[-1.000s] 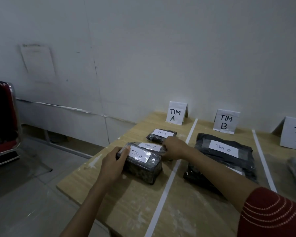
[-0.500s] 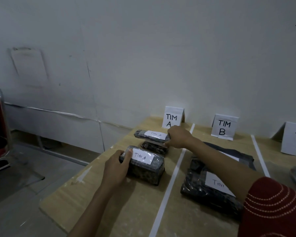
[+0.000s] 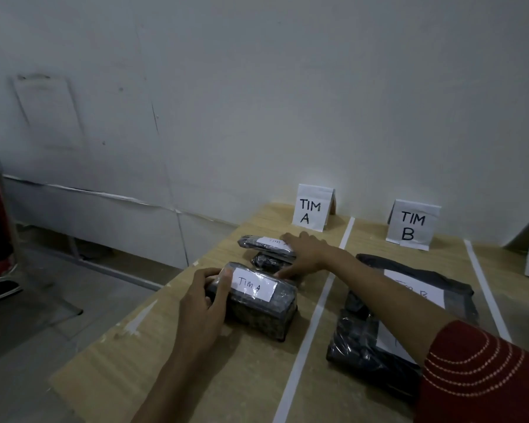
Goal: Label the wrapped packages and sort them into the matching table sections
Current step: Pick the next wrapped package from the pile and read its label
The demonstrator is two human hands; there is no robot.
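- Block package (image 3: 258, 306): lower centre of frame, lying on the wooden table (image 3: 165, 358) in the section left of the first white tape line (image 3: 315, 325). Dark, mottled contents under glossy clear wrap; a white paper label on top reads "TIM A" in handwriting.
- Left hand (image 3: 200, 303): grasps the left end of the block package, fingers curled round the end face, thumb lying on the top edge just beside the label.
- Flat package (image 3: 264, 243): above the block package in the frame, same section. Thin, dark and shiny, with a white label whose writing is partly covered. It lies on top of a small package (image 3: 268, 261), also dark and wrapped.
- Right hand (image 3: 306, 253): released, fingers spread and straight, resting on the right end of the flat package. The thumb points down towards the far top corner of the block package; contact there cannot be told.
- TIM A sign (image 3: 312, 207): folded white card, standing at the wall end of this section.
- TIM B sign (image 3: 413, 224): stands in the next section to the right, past the tape line.
- Two dark bagged packages (image 3: 364, 346) lie in the TIM B section, partly under the right forearm and its red sleeve (image 3: 477, 374); the labels are only partly readable.
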